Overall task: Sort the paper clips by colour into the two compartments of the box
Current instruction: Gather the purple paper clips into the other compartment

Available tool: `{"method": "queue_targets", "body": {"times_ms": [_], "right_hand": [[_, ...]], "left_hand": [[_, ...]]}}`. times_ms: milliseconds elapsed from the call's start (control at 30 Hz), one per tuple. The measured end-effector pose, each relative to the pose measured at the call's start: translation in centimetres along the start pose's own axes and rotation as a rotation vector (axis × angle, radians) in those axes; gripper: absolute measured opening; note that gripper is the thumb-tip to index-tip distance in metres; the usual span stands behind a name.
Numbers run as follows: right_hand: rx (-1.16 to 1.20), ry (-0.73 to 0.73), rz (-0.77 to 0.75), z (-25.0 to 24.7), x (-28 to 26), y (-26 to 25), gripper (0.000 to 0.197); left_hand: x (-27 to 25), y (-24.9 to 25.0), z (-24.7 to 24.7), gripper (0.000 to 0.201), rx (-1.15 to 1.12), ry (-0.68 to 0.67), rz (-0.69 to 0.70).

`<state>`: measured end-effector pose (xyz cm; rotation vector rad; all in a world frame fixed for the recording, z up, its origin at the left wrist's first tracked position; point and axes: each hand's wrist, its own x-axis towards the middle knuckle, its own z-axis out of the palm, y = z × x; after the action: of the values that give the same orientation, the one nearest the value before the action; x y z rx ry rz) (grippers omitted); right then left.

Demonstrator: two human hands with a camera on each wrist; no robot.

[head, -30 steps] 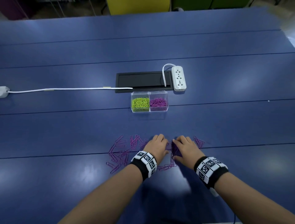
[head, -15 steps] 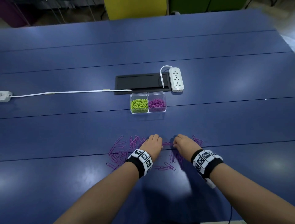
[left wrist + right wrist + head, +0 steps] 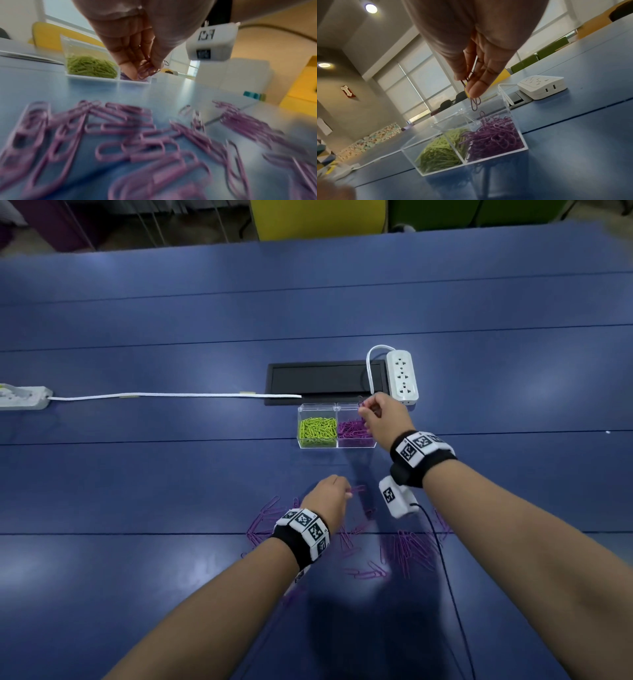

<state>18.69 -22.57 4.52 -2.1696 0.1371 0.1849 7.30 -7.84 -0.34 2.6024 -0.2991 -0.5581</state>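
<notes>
A clear two-compartment box (image 3: 337,444) stands mid-table, with green paper clips (image 3: 317,428) in its left half and purple paper clips (image 3: 351,429) in its right half. My right hand (image 3: 364,407) hovers over the right half, and its fingertips (image 3: 475,88) pinch a few purple clips (image 3: 475,104) that dangle just above the purple heap (image 3: 494,135). Nearer to me, several loose purple clips (image 3: 407,549) lie scattered on the table. My left hand (image 3: 346,493) is just above them, fingers curled round a small bunch of purple clips (image 3: 145,70).
A white power strip (image 3: 402,378) and a black cable hatch (image 3: 322,381) lie right behind the box. A white cable (image 3: 171,396) runs left to another power strip (image 3: 20,397). The blue table (image 3: 137,491) stretches wide on both sides.
My right hand has left the loose pile and moved forward to the box's right half with purple clips in its fingertips. My left hand stays by the pile, now slightly raised with clips in it.
</notes>
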Motion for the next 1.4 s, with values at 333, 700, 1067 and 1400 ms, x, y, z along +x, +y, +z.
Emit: {"method": "queue_targets", "body": {"times_ms": [333,700,1067,1400], "right_hand": [[-0.195,0.018,0.015,-1.5,0.1,1.2,0.016],[-0.464,-0.103,0.249,-7.7,-8.7,11.8,0.026],[-0.544,-0.154,0.18,-3.2,-16.8,12.7,0.067],[-0.599,-0.192,0.061,1.0,-18.9,11.5,0.056]], "left_hand": [[6.4,1.5,-8.0,0.016,-0.026,0.23,0.01],[12.0,4.4,-7.7,0.026,0.49,0.052,0.076],[0.5,3.4,1.1,0.047,0.137,-0.087,0.088],[-2.5,2.5,4.7,0.026,0.111,-0.107,0.056]]}}
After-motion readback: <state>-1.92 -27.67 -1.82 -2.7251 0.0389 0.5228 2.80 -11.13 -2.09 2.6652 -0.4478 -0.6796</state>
